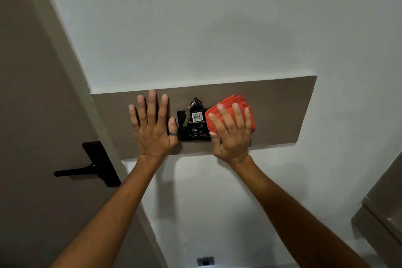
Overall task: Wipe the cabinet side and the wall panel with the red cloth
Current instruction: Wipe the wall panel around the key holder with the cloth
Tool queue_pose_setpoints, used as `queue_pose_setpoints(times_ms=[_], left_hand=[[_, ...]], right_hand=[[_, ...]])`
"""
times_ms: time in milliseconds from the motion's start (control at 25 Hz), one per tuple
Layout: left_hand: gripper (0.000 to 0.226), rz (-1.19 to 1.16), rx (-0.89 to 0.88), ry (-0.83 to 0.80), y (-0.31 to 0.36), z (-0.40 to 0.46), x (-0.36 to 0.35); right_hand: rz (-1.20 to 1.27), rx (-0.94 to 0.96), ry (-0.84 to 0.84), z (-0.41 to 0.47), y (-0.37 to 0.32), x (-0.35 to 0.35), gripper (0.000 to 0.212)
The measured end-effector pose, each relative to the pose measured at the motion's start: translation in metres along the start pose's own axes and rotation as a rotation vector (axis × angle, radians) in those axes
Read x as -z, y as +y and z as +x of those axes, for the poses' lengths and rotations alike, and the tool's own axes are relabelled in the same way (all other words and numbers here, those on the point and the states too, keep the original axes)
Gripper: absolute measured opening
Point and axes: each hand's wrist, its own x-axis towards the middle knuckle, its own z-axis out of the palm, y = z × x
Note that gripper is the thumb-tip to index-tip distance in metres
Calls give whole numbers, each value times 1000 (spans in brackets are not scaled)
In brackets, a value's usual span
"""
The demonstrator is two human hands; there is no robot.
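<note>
A brown wood-grain wall panel (280, 111) runs across the white wall. My right hand (231, 131) presses the folded red cloth (232, 102) flat against the panel, just right of a black key-card holder (191, 128). The cloth shows above and beside my fingers. My left hand (152, 126) lies flat and spread on the panel, left of the holder, holding nothing; a ring sits on its thumb. The grey cabinet (385, 209) shows at the lower right edge, away from both hands.
A key and a tag marked 406 (197, 116) hang from the holder between my hands. A grey-brown door with a black lever handle (91, 168) stands at the left. A small wall socket (205, 260) sits low on the wall.
</note>
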Motion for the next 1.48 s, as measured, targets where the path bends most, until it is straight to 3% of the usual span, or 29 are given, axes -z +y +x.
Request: queue_pose_setpoints(times_ms=[160, 320, 360, 520, 680, 800, 920, 1040, 1160, 1320, 1440, 1480], left_hand=[[62, 13, 15, -11, 0, 6, 1], [62, -7, 6, -3, 1, 1, 2], [63, -9, 4, -6, 0, 1, 1], [64, 29, -6, -9, -2, 3, -2], [63, 17, 8, -8, 1, 0, -3], [63, 3, 39, -16, 0, 0, -2], [63, -1, 29, -22, 3, 4, -1], [64, 1, 20, -16, 3, 3, 1], [64, -14, 16, -35, 5, 5, 2], [63, -22, 23, -29, 4, 0, 5], [61, -18, 7, -17, 4, 2, 1], [61, -8, 21, -17, 3, 3, 1]], right_hand=[[-12, -175, 26, 10, -26, -5, 40], [20, 134, -13, 12, 18, 4, 44], [-5, 137, -8, 12, 24, 3, 45], [-52, -298, 78, 7, -26, -13, 47], [-35, -39, 15, 3, -11, -6, 46], [-76, -228, 56, 5, -24, -5, 44], [-28, -52, 2, 6, -10, -3, 44], [-63, -266, 39, 7, -25, -3, 50], [-73, -103, -9, 3, -31, -6, 47], [-70, -368, 37, -9, -48, -11, 44], [-90, -148, 1, -36, -40, -4, 40], [-85, -152, 6, -28, -29, -5, 40]])
